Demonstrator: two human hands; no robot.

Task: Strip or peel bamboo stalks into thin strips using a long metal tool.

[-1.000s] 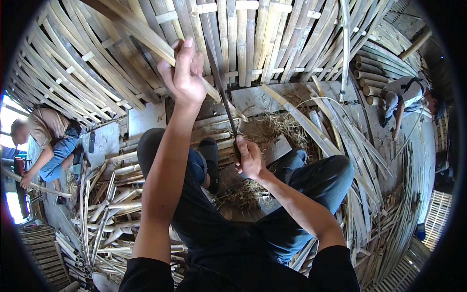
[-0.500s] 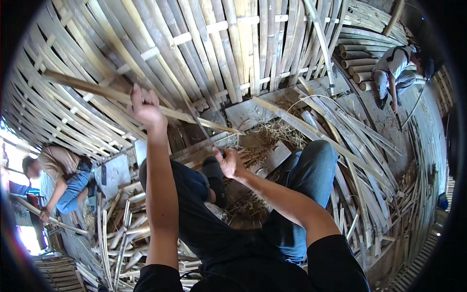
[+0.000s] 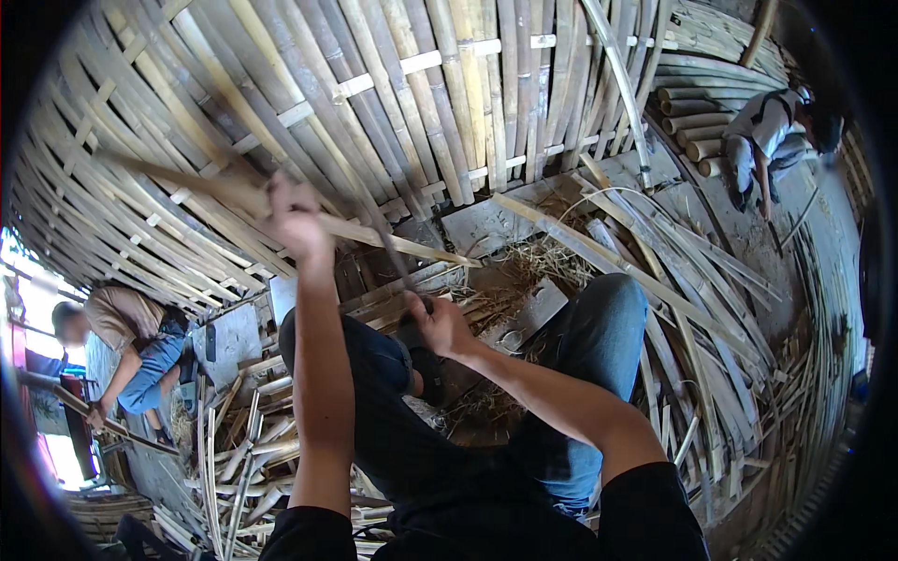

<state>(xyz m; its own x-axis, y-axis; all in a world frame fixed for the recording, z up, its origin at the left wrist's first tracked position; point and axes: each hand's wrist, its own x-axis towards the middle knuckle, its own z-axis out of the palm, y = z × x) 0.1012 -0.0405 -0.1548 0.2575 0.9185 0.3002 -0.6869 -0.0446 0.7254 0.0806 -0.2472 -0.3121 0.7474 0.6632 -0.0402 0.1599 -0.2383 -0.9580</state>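
My left hand (image 3: 297,220) is closed around a long split bamboo strip (image 3: 412,247), slightly blurred by motion. The strip slants from the upper left down to the right, its tip near the floor. In my closed right hand (image 3: 443,327) is the handle of a knife (image 3: 395,257). Its thin dark blade points up and away, crossing the strip to the right of my left hand. Whether the edge touches the bamboo I cannot tell. My bent knees are on either side of the work spot.
A slatted bamboo wall (image 3: 440,84) rises ahead. Split bamboo strips (image 3: 673,271) lie on the right, and cut pieces (image 3: 262,449) at the left. Shavings (image 3: 543,257) litter the floor. One person (image 3: 140,346) works at the left, another (image 3: 762,136) at the far right near bamboo poles (image 3: 706,131).
The view has shifted slightly. My left hand and the bamboo strip appear a little lower and further right. The knife blade has changed its angle slightly; both grips stay closed.
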